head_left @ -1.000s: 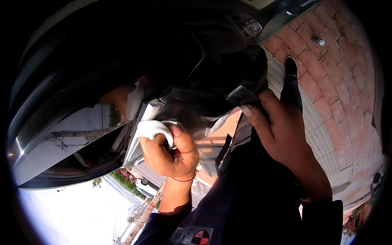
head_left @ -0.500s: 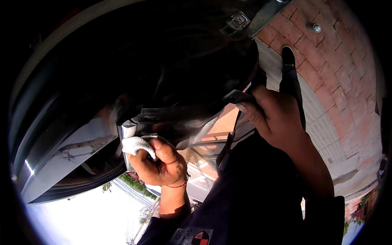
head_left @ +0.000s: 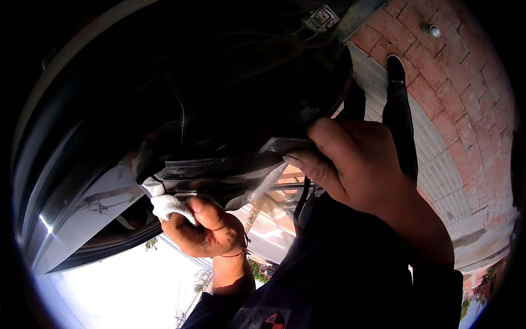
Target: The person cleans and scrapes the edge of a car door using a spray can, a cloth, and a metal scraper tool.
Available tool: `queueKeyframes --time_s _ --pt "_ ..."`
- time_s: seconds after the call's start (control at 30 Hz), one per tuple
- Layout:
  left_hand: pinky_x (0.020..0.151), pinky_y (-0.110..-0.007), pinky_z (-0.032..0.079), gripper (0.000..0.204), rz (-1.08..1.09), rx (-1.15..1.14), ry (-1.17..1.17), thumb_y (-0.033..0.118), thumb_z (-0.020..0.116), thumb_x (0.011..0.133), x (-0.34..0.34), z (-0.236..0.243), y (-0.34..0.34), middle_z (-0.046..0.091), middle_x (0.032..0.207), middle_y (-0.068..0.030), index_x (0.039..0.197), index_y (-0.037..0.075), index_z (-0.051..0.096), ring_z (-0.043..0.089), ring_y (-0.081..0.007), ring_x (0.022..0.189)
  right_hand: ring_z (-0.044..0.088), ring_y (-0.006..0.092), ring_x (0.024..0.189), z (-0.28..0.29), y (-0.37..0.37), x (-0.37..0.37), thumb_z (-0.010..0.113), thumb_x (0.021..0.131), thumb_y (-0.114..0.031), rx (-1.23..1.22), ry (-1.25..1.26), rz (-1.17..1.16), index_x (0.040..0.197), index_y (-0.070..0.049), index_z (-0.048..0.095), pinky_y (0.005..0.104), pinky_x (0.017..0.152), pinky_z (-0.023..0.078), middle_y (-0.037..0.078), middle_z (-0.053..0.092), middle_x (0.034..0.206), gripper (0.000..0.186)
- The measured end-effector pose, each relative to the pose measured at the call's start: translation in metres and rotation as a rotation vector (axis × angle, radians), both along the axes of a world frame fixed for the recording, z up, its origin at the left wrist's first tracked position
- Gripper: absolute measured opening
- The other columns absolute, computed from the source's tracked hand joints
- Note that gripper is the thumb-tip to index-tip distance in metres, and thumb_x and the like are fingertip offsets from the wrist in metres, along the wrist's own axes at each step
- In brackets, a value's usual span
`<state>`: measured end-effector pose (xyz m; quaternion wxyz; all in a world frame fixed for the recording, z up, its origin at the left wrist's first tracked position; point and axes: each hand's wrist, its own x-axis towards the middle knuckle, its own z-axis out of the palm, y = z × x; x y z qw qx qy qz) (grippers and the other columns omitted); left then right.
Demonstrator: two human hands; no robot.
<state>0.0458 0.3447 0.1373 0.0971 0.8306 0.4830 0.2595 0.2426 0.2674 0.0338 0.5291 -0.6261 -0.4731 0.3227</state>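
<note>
My left hand [head_left: 211, 233] is closed around a bunched white cloth [head_left: 172, 208]. The cloth presses against the pale end of a dark, scuffed edge strip [head_left: 203, 168] on a glossy black vehicle body [head_left: 118, 189]. Farther right along that edge, my right hand [head_left: 359, 164] pinches a thin, flat, dark plate [head_left: 282, 145] between thumb and fingers. The plate lies close to the strip; deep shadow hides whether the two touch. Some of the right fingers are hidden behind the hand.
Dark, shadowed vehicle bodywork fills the upper left. Reddish paving [head_left: 444, 93] and a grey ribbed strip [head_left: 433, 159] lie to the right, where a shoe [head_left: 395, 68] stands. A small round can-like object [head_left: 434, 31] sits on the paving.
My right hand has moved left with the dark plate, toward the edge strip and my left hand. The left hand and cloth appear slightly lower and left, along with the strip.
</note>
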Motion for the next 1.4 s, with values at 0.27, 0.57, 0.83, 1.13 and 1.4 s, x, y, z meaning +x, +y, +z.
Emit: queueKeyframes --time_s 0.27,0.57,0.83,1.13,1.4 --pt "0.077 -0.03 0.048 0.026 0.032 0.004 0.135 0.016 0.06 0.102 -0.008 0.008 -0.001 0.057 0.095 -0.0163 0.098 -0.007 0.047 0.056 -0.0217 0.083 0.058 0.0162 0.048 0.006 -0.016 0.006 0.065 0.099 -0.028 -0.178 0.06 0.064 0.097 -0.003 0.06 0.0286 0.047 0.043 0.007 0.059 0.061 0.026" --pt "0.07 -0.021 0.039 0.025 -0.029 0.136 0.169 0.024 0.063 0.103 -0.005 0.009 0.009 0.057 0.079 -0.0037 0.093 0.004 0.053 0.053 -0.0096 0.073 0.057 0.0162 0.047 0.003 -0.01 0.006 0.066 0.099 -0.027 -0.129 0.081 0.062 0.098 -0.001 0.06 0.0289 0.047 0.043 0.006 0.058 0.06 0.028" --pt "0.074 -0.03 0.047 0.031 0.01 0.084 0.203 0.021 0.057 0.104 -0.013 0.017 0.007 0.057 0.094 -0.0155 0.104 -0.009 0.048 0.056 -0.0206 0.083 0.061 0.0158 0.049 0.009 0.003 0.004 0.066 0.099 -0.03 -0.082 0.102 0.132 0.099 0.0 0.059 0.0279 0.046 0.045 0.005 0.062 0.061 0.03" --pt "0.069 -0.021 0.046 0.022 -0.007 0.152 0.25 0.021 0.059 0.105 -0.01 0.017 0.015 0.065 0.088 -0.0105 0.101 0.0 0.056 0.061 -0.0123 0.078 0.063 0.0156 0.053 0.03 0.004 0.009 0.064 0.1 -0.029 -0.225 0.091 0.22 0.098 -0.002 0.059 0.0268 0.048 0.046 0.006 0.064 0.066 0.027" --pt "0.076 -0.027 0.056 0.025 0.088 0.119 0.188 0.019 0.059 0.104 -0.012 0.007 0.003 0.071 0.102 -0.0172 0.114 -0.003 0.059 0.07 -0.0194 0.09 0.055 0.0101 0.045 0.018 -0.004 0.004 0.073 0.093 -0.026 -0.216 0.057 0.073 0.084 -0.006 0.06 0.0242 0.04 0.038 0.001 0.056 0.056 0.025"
